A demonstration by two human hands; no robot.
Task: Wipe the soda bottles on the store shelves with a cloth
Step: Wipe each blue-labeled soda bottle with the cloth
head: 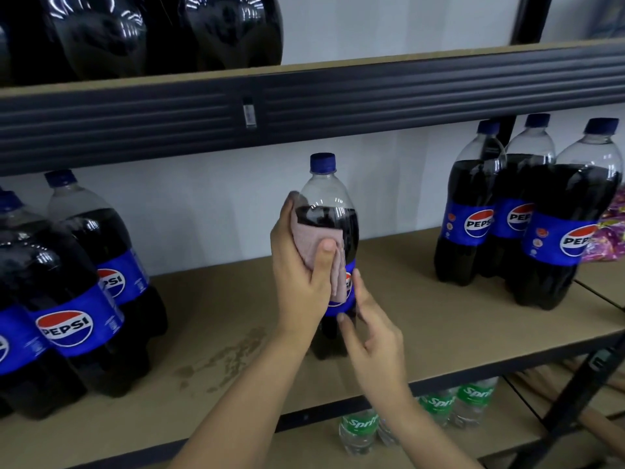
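- Below the front edge of the middle shelf [439,340], green-labelled Sprite bottles [358,431] stood on the lower level.
- The right hand [372,336] reached in over that front edge, fingers straight and loosely spread, fingertips touching the lower right side of the Pepsi bottle [329,204].
- The left hand [301,269] wrapped the bottle's left side, thumb pressing a pink cloth [313,240] against its front above the blue label.
- The bottle stood upright mid-shelf, long axis vertical, blue cap pointing at the upper shelf's dark rail [406,93], with a gap between them.
- Bare board lay open on both sides of it; a stained patch [230,357] marked the board to its left.
- More Pepsi bottles crowded the shelf's left end [67,299] and stood grouped toward its right end [554,231].
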